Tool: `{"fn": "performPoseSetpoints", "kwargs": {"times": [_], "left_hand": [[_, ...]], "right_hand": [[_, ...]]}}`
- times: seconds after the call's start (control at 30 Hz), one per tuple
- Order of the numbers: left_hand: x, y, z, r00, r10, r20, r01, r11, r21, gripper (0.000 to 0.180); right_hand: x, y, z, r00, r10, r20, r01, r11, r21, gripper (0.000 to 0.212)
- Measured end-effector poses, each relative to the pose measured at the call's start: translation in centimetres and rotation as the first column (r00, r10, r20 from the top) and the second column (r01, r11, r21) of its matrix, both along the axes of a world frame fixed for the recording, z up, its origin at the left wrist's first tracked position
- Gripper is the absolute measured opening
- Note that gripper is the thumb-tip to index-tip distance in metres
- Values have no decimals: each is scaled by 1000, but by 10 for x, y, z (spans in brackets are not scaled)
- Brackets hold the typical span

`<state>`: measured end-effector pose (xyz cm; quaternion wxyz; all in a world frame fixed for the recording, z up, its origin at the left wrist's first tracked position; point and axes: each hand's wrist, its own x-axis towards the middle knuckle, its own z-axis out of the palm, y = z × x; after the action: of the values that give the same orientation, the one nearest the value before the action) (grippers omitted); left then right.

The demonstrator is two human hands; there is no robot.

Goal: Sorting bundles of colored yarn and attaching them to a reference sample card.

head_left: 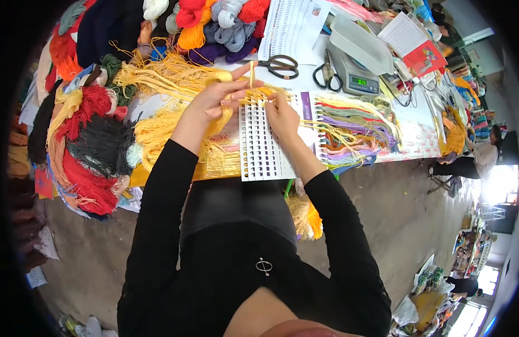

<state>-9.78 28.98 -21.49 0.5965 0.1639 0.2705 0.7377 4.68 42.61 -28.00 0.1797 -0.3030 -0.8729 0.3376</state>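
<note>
Yellow yarn (219,122) runs through my left hand (214,100), whose fingers are curled around it, with a strand looped up near the raised index finger. Close by on the right, my right hand (283,117) pinches yellow strands at the upper part of a white punched card (279,163). That card has rows of holes and lies at the table's near edge, partly under my right hand and wrist. Just right of it is a second card with a purple label (306,104), its edge holes strung with multicoloured threads (355,121). Loose yellow strands (164,78) spread out left of my hands.
Black-handled scissors (283,66) and a second pair (328,76) lie beyond my hands. A digital scale (358,78) with a clear tray stands at the back right, near a printed sheet (290,28). Piled coloured skeins (102,140) crowd the left side. Other people are farther off at right.
</note>
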Motion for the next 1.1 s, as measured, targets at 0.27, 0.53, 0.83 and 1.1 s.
{"fn": "performPoseSetpoints", "kwargs": {"times": [0.27, 0.53, 0.83, 1.1], "left_hand": [[31, 37, -63, 664, -255, -703, -293, 776, -559, 24], [-122, -92, -17, 917, 354, 183, -316, 925, -209, 22], [-26, -93, 26, 669, 286, -686, -579, 779, -240, 40], [75, -51, 13, 1000, 25, 6, -25, 996, 80, 51]], "right_hand": [[4, -3, -6, 988, 73, -139, -58, 992, 108, 21], [0, -3, 0, 995, 94, 43, -103, 942, 319, 28], [2, -11, 14, 986, 66, -152, -78, 994, -78, 29], [13, -63, 68, 792, -110, -601, -596, -355, -720, 65]]}}
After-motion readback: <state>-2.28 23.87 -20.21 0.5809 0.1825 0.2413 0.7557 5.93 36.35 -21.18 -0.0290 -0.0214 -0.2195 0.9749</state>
